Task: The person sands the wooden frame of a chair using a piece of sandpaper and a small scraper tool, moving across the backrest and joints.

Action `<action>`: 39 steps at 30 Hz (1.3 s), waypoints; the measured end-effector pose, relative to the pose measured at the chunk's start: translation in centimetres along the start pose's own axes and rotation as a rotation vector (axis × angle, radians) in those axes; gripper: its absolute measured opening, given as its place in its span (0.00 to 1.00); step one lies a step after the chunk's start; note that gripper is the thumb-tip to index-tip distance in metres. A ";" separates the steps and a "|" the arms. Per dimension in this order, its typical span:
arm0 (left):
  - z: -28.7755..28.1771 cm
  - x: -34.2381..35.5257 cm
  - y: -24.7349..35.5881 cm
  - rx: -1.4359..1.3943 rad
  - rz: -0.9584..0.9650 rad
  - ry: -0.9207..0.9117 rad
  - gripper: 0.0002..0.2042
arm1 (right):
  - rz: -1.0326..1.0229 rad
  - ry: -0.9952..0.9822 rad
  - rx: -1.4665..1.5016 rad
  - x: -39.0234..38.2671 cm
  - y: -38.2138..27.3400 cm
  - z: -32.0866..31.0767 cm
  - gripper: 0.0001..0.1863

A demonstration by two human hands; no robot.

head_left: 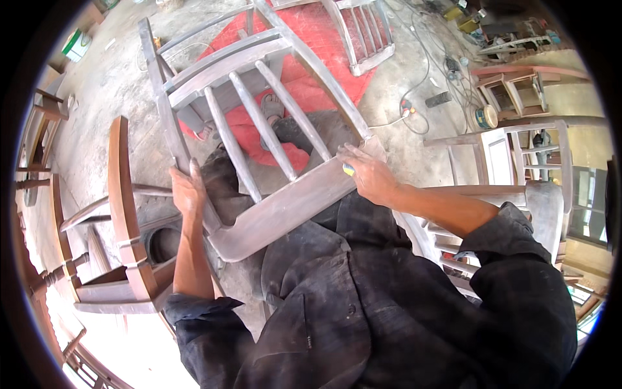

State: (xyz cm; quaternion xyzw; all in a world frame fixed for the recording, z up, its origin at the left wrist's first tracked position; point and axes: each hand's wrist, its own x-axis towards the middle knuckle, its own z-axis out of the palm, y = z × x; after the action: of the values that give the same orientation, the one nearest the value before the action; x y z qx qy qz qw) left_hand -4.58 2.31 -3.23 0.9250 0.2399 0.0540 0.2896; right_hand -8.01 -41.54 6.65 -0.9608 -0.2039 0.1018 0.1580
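Observation:
A wooden chair [291, 209] with a dusty grey, bare-looking surface lies tilted across my lap. Its wide curved top rail faces me, and round spindles run away from it to a cross rail. My left hand [188, 189] is wrapped around the chair's left post, near the rail. At the right end of the rail, my right hand [368, 175] presses a small yellow pad [348, 169] against the wood. Most of that pad is hidden under the palm and fingers.
A red cloth [343, 65] covers the floor beyond the chair. Brown chair frames [126, 214] stand close by my left arm, and grey chairs [544, 201] stand by my right. Another chair back [366, 39] is at the far side. Cables [424, 71] cross the concrete floor.

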 end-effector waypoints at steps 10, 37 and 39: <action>-0.7 -4.3 0.2 -0.059 -0.061 0.010 0.32 | -0.198 0.133 -0.019 -0.5 -2.8 0.5 0.20; -1.5 -4.3 2.1 -0.026 -0.097 0.004 0.25 | 0.093 0.163 0.373 -2.1 0.8 -2.5 0.29; -1.3 -4.3 1.8 -0.022 -0.084 0.018 0.25 | 0.126 0.164 0.514 -1.0 0.3 -3.1 0.28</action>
State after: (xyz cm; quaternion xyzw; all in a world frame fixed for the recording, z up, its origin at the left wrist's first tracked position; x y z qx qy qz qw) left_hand -7.87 -0.35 -0.99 0.9103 0.2804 0.0530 0.2997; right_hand -7.95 -43.06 9.57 -0.9051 -0.0977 0.0816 0.4057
